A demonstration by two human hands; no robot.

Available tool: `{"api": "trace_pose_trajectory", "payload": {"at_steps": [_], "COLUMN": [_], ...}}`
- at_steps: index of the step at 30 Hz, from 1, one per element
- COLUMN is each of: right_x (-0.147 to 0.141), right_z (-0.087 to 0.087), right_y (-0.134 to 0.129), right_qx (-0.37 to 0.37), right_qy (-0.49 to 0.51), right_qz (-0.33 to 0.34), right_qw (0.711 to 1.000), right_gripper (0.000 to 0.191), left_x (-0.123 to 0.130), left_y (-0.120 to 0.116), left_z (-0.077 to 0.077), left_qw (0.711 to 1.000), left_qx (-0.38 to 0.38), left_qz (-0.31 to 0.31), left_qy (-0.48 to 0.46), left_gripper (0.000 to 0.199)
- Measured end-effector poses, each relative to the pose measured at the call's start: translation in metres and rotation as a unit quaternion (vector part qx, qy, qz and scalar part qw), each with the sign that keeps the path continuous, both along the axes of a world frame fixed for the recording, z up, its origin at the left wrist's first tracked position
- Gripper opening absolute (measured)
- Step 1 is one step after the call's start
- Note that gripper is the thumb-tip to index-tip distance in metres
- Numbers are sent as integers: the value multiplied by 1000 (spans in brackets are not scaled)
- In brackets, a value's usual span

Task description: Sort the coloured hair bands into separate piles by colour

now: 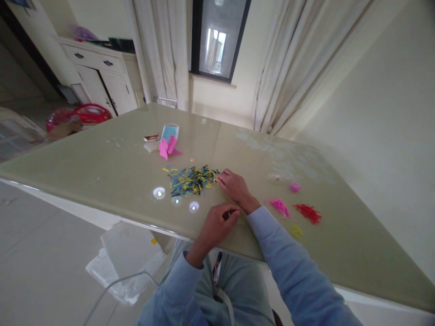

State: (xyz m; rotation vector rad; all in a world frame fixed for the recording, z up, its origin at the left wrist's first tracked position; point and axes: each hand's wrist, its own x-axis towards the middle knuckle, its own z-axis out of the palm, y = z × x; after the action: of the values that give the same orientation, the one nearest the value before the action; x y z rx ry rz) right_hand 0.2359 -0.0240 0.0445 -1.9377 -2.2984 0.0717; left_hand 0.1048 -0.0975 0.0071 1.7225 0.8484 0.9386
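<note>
A mixed pile of thin blue, yellow and black strands (pixel 192 181), like small rubber bands, lies on the table. At its right edge is my right hand (pixel 234 185), fingers bent and tips together; whatever they pinch is too small to make out. My left hand (pixel 217 222) rests near the table's front edge, just below my right wrist, with its fingers curled in towards the thumb. What it may hold is hidden. Sorted by colour, small heaps lie right of my arms: pink strands (pixel 280 208), red strands (pixel 307 213), yellow strands (pixel 297 231) and purplish-pink strands (pixel 295 187).
Behind the pile lie a pink folded paper (pixel 169 147), a blue face mask (pixel 170 132) and a small dark-and-white packet (pixel 151 137). A clear plastic piece (pixel 278 177) lies right of my hands. The glossy table (pixel 112 167) reflects lights near its front edge.
</note>
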Motion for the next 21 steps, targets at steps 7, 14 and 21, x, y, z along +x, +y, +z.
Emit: {"api": "trace_pose_trajectory", "payload": {"at_steps": [7, 14, 21], "right_x": [7, 8, 7], "right_z": [4, 0, 14], "right_y": [-2, -1, -23], "right_qx": [10, 23, 30], "right_qy": [-6, 60, 487], "right_qz": [28, 45, -1], "right_qw": [1000, 997, 873], "right_gripper": [28, 24, 21], "left_x": [0, 0, 0], "left_y": [1, 0, 0], "left_z": [1, 1, 1], "left_qw": [1000, 999, 999], "left_qx": [-12, -29, -42], "left_qz": [4, 4, 5], "left_qy": [-12, -15, -28], "left_gripper": [24, 26, 26]}}
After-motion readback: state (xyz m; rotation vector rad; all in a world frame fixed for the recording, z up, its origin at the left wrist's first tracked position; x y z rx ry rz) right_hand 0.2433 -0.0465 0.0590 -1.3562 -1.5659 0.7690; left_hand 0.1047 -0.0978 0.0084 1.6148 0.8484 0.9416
